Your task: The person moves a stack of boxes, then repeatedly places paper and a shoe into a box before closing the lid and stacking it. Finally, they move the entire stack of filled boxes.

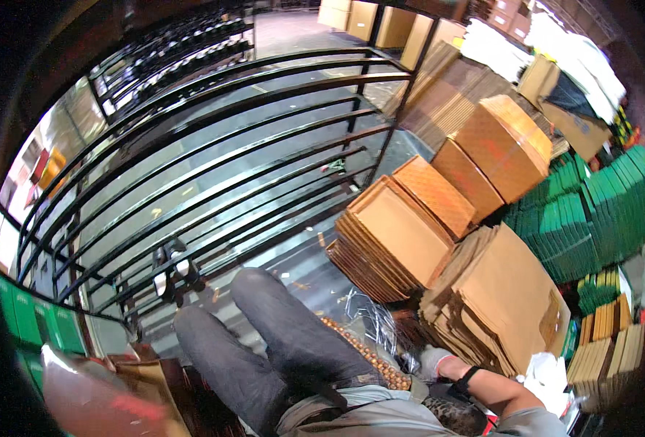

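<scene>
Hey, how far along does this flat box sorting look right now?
Done: tan flat boxes and green ones already sit in stacks. In hand: the gloved right hand reaches low beside the brown cardboard pile. Left: that pile is loose and uneven. The left hand isn't in view.

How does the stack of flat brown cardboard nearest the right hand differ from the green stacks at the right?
The brown cardboard stack is made of large plain sheets; the green stacks are made of smaller, narrower pieces. The brown stack lies fanned and leaning, its edges uneven, while the green stacks stand packed in neat rows. The gloved right hand reaches the foot of the brown stack; the green stacks lie beyond it, untouched. Both are stacks of flat pieces.
</scene>
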Action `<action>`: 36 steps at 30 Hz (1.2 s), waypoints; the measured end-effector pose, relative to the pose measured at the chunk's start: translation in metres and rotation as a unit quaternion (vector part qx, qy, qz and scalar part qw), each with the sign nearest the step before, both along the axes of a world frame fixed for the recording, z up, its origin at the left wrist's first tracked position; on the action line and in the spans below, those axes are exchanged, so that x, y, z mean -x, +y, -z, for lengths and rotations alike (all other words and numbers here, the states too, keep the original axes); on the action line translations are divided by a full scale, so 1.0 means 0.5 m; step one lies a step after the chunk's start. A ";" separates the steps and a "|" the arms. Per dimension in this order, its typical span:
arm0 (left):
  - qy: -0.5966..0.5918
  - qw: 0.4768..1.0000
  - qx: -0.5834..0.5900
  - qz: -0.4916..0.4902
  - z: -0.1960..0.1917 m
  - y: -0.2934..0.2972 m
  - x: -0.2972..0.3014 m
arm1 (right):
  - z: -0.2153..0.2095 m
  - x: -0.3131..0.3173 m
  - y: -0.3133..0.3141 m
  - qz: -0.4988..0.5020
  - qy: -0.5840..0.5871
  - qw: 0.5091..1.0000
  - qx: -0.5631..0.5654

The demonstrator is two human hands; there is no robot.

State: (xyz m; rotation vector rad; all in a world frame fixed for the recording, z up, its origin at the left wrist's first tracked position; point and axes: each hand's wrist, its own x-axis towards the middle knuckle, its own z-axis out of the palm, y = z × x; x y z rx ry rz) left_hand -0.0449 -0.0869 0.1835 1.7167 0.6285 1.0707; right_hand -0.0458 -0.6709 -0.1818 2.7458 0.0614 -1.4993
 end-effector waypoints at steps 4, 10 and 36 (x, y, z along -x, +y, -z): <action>0.156 0.839 -0.380 0.358 0.149 -0.165 -0.142 | -0.332 -0.087 0.021 0.102 -0.377 0.915 -0.099; 0.234 0.635 -0.358 0.643 0.370 -0.267 -0.130 | -0.464 -0.120 -0.150 0.236 -0.434 0.863 0.105; 0.281 0.872 0.218 0.335 0.339 -0.052 -0.247 | -0.297 -0.865 0.498 0.156 -0.308 0.814 -0.466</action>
